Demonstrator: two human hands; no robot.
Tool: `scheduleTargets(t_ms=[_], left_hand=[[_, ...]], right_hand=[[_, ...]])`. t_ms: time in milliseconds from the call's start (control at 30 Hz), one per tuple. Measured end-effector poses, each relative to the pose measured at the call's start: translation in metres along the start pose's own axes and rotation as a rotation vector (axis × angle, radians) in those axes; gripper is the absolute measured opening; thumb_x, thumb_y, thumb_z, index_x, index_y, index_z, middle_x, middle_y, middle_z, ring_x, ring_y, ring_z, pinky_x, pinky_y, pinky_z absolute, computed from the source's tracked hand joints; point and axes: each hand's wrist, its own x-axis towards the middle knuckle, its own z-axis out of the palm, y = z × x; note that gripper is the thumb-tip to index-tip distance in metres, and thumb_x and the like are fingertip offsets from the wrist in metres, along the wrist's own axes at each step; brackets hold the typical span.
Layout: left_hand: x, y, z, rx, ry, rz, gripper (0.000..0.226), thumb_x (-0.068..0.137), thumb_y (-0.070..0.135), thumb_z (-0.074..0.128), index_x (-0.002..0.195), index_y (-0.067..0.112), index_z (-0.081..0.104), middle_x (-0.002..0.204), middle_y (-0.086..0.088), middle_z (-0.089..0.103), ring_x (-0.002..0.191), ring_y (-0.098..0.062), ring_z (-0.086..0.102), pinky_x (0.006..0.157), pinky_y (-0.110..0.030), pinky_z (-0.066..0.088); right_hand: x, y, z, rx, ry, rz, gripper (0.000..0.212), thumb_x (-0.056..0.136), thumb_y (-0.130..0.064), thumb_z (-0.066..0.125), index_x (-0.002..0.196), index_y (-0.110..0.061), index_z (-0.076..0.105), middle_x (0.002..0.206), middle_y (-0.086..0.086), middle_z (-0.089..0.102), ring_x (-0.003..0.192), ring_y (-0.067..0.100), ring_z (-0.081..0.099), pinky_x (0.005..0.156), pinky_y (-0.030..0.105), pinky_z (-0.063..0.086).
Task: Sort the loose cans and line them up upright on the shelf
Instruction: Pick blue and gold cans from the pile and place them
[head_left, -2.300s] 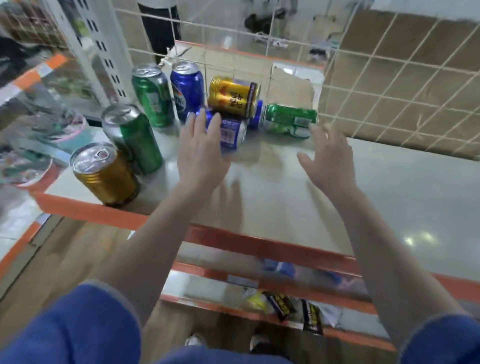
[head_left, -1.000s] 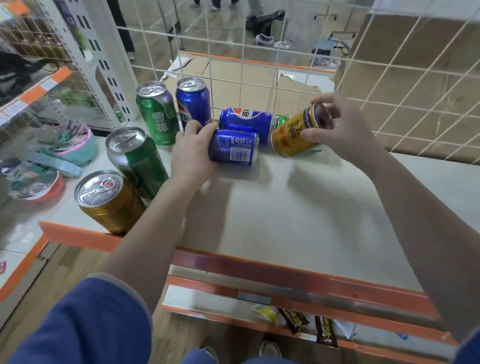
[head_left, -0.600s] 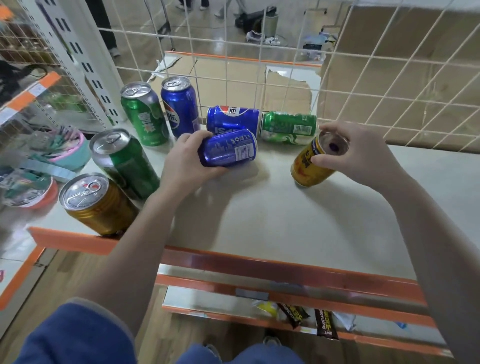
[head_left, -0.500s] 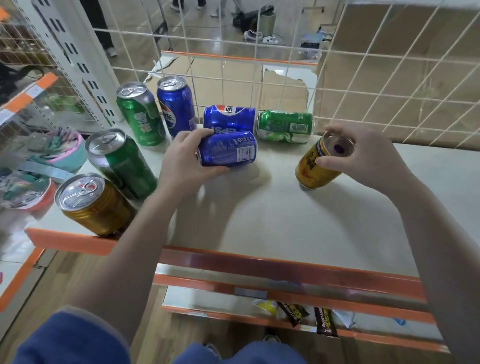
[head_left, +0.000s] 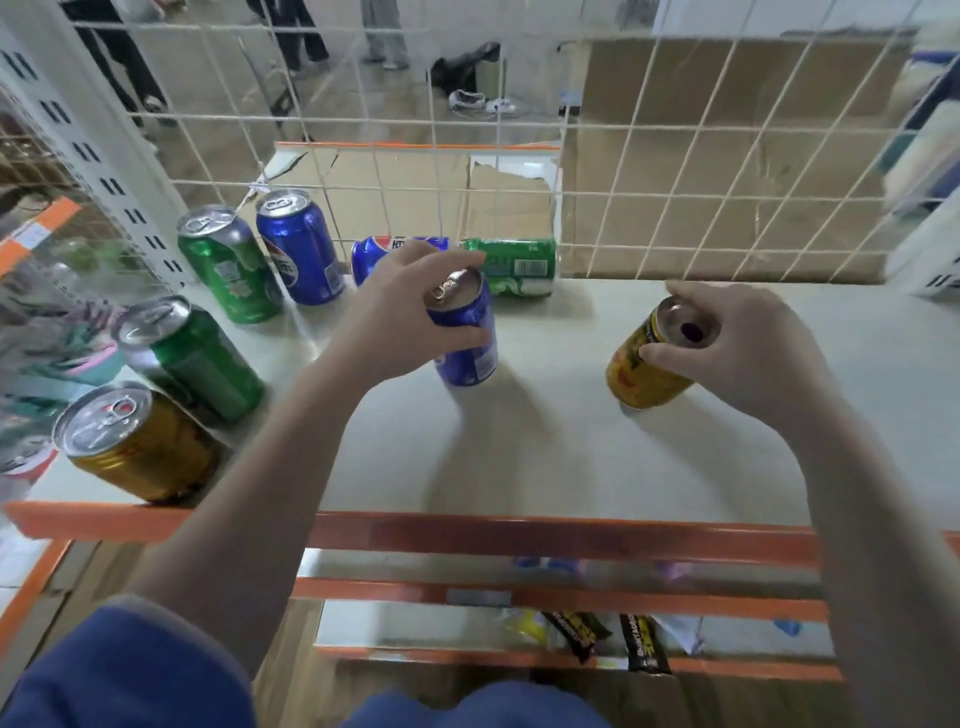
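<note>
My left hand grips a small blue can that stands upright mid-shelf. My right hand holds the rim of a yellow can, upright to the right. Behind my left hand lie a blue can and a green can on their sides against the wire mesh. Upright along the left stand a green can, a blue can, another green can and a gold can.
The pale shelf has an orange front lip and a wire mesh back. A white upright post stands at the left rear. Snack packets lie on a lower shelf.
My left hand has tipped the small blue can from lying to upright. My right hand has set the yellow can upright on the shelf, further right.
</note>
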Motion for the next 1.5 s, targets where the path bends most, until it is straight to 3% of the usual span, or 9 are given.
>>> scheduleTargets(t_ms=[233, 400, 533, 667, 1067, 1200, 1367, 1500], left_hand=[[-0.002, 0.043, 0.015, 0.018, -0.089, -0.010, 0.067, 0.064, 0.036, 0.084, 0.125, 0.037, 0.058, 0.114, 0.009, 0.055, 0.101, -0.010, 0.052, 0.086, -0.024, 0.040], [-0.007, 0.081, 0.026, 0.035, -0.124, 0.029, 0.066, 0.064, 0.028, 0.083, 0.125, 0.035, 0.059, 0.109, 0.015, 0.050, 0.101, -0.009, 0.048, 0.087, -0.026, 0.041], [-0.014, 0.105, 0.039, 0.031, -0.131, 0.050, 0.068, 0.062, 0.032, 0.084, 0.125, 0.037, 0.058, 0.116, 0.010, 0.054, 0.105, -0.011, 0.052, 0.089, -0.026, 0.043], [-0.024, 0.127, 0.052, 0.013, -0.122, 0.088, 0.068, 0.061, 0.033, 0.085, 0.124, 0.035, 0.059, 0.119, 0.009, 0.056, 0.107, -0.008, 0.051, 0.088, -0.019, 0.038], [-0.065, 0.195, 0.087, -0.092, -0.205, 0.236, 0.064, 0.063, 0.028, 0.086, 0.122, 0.033, 0.061, 0.111, 0.007, 0.058, 0.099, -0.009, 0.057, 0.089, -0.021, 0.042], [-0.075, 0.223, 0.103, -0.072, -0.255, 0.255, 0.064, 0.065, 0.029, 0.084, 0.124, 0.033, 0.060, 0.111, 0.006, 0.056, 0.099, -0.012, 0.054, 0.088, -0.028, 0.042], [-0.074, 0.266, 0.130, -0.057, -0.281, 0.300, 0.064, 0.065, 0.027, 0.085, 0.124, 0.030, 0.060, 0.110, 0.006, 0.058, 0.099, -0.014, 0.055, 0.089, -0.032, 0.044], [-0.061, 0.314, 0.162, -0.067, -0.282, 0.305, 0.062, 0.066, 0.026, 0.084, 0.124, 0.031, 0.060, 0.111, 0.009, 0.057, 0.100, -0.009, 0.053, 0.086, -0.024, 0.040]], right_hand=[[-0.026, 0.022, -0.027, 0.031, 0.064, 0.109, 0.061, 0.076, -0.038, 0.072, 0.133, -0.026, 0.053, 0.115, 0.009, 0.059, 0.106, 0.026, 0.053, 0.079, 0.027, 0.034], [-0.045, 0.048, -0.049, 0.009, 0.102, 0.144, 0.061, 0.075, -0.036, 0.073, 0.132, -0.027, 0.054, 0.111, 0.007, 0.058, 0.103, 0.027, 0.053, 0.076, 0.029, 0.035], [-0.067, 0.069, -0.064, 0.005, 0.117, 0.158, 0.061, 0.075, -0.037, 0.073, 0.132, -0.029, 0.053, 0.111, 0.006, 0.058, 0.102, 0.027, 0.053, 0.075, 0.030, 0.037], [-0.094, 0.086, -0.078, 0.028, 0.157, 0.196, 0.061, 0.075, -0.036, 0.073, 0.132, -0.028, 0.054, 0.110, 0.006, 0.058, 0.099, 0.026, 0.053, 0.075, 0.030, 0.038], [-0.201, 0.111, -0.110, 0.005, 0.234, 0.405, 0.059, 0.074, -0.039, 0.069, 0.130, -0.027, 0.054, 0.112, 0.005, 0.059, 0.101, 0.023, 0.051, 0.078, 0.029, 0.037], [-0.227, 0.127, -0.127, -0.001, 0.251, 0.437, 0.059, 0.076, -0.036, 0.071, 0.131, -0.023, 0.054, 0.110, 0.005, 0.060, 0.096, 0.020, 0.050, 0.077, 0.027, 0.035], [-0.242, 0.168, -0.151, -0.020, 0.258, 0.483, 0.058, 0.076, -0.039, 0.070, 0.130, -0.024, 0.054, 0.111, 0.005, 0.060, 0.098, 0.022, 0.052, 0.078, 0.029, 0.040], [-0.244, 0.216, -0.179, -0.007, 0.277, 0.497, 0.060, 0.076, -0.040, 0.071, 0.131, -0.026, 0.052, 0.113, 0.005, 0.059, 0.101, 0.024, 0.054, 0.085, 0.039, 0.048]])
